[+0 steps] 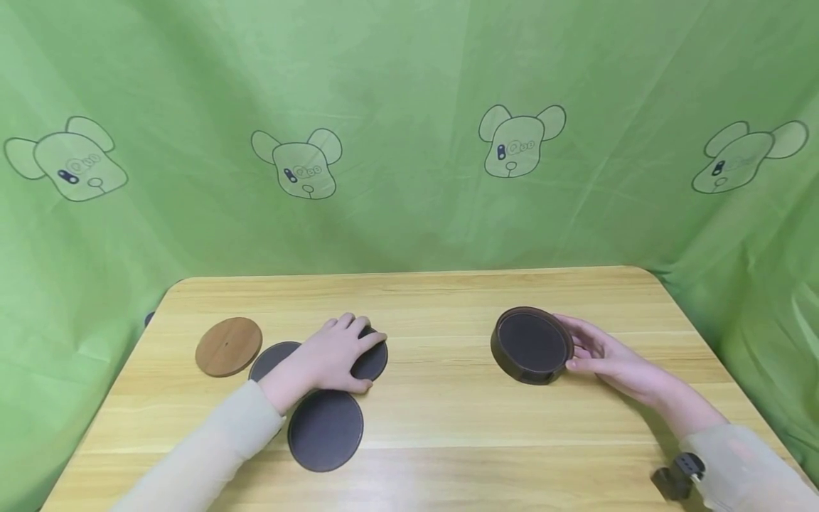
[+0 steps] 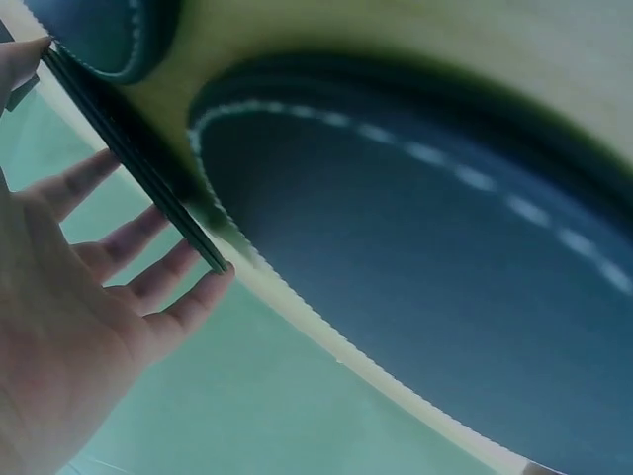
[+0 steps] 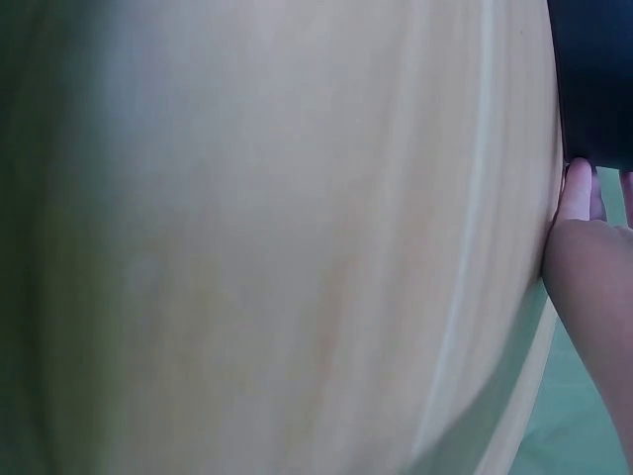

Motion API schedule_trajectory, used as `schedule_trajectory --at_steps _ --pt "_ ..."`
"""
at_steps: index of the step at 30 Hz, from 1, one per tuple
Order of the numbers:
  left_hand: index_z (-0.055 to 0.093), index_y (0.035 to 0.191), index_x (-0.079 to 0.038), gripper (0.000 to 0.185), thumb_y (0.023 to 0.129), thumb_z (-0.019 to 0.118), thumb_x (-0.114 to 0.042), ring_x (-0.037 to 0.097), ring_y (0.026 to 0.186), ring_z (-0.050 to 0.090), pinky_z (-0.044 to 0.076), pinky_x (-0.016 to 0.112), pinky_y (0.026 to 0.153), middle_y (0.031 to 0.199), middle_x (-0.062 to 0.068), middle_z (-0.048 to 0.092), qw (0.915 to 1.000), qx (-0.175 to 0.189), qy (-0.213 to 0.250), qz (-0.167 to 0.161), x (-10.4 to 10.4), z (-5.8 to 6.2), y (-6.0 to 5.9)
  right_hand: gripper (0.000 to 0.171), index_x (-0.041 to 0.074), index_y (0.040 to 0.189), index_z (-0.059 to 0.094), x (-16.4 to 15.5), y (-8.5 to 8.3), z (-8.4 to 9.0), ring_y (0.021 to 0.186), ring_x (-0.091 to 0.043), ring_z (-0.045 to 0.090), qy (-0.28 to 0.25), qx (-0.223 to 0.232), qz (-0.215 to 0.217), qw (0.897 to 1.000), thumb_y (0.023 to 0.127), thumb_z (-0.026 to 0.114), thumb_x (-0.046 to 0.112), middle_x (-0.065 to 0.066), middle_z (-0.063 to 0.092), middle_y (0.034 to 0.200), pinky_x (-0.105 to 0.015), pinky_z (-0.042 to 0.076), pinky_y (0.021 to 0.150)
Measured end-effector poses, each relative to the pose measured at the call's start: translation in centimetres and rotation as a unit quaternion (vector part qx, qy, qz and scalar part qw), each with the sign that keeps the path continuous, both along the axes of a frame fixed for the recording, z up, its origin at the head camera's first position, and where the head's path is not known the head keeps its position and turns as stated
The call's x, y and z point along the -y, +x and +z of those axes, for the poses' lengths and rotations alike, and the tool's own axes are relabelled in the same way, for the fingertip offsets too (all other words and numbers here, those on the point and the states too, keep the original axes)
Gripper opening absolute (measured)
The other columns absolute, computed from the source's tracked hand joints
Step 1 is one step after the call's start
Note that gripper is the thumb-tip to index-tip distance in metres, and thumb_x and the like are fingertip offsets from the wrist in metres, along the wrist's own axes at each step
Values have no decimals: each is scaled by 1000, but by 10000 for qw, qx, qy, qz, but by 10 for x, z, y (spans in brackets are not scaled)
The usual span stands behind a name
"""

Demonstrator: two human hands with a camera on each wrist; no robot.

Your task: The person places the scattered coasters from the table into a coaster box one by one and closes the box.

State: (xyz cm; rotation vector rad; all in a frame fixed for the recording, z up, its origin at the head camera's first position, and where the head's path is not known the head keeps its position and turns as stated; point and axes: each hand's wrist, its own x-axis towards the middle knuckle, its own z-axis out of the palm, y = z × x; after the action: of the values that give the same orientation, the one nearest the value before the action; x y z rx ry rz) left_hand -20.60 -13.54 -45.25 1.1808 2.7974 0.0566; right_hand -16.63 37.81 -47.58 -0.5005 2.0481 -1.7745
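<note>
While coaster [image 1: 373,364] is under left hand [image 1: 329,359], holder [image 1: 505,366] against right hand [image 1: 604,360]

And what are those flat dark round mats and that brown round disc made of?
The dark round leathery mats are probably leather or imitation leather, dull and smooth: pale stitching runs near their edges. The brown round wooden-looking disc seems smooth wood, with faint grain, though possibly printed.

Gripped dark disc [image 1: 372,361] and round holder [image 1: 507,365]
</note>
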Motion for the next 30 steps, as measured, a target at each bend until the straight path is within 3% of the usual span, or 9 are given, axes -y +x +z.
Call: schedule_trajectory --at_steps 14,30 --pt "54 153 -21 80 83 74 -55 35 128 51 45 53 105 143 13 54 9993 -310 47 -220 -26 5 -8 78 -2 168 16 -2 -1 -1 136 7 54 -27 30 28 10000 100 55 -11 24 50 155 -11 43 107" --pt "49 158 -26 83 86 73 -60 30 132 49 46 49 108 150 10 51 9965 -515 -358 -554 -71 16 -15 79 -1 168 16 -1 -1 -2 136 6 54 -54 64 49 10000 100 55 -11 23 50 155 -12 43 108"
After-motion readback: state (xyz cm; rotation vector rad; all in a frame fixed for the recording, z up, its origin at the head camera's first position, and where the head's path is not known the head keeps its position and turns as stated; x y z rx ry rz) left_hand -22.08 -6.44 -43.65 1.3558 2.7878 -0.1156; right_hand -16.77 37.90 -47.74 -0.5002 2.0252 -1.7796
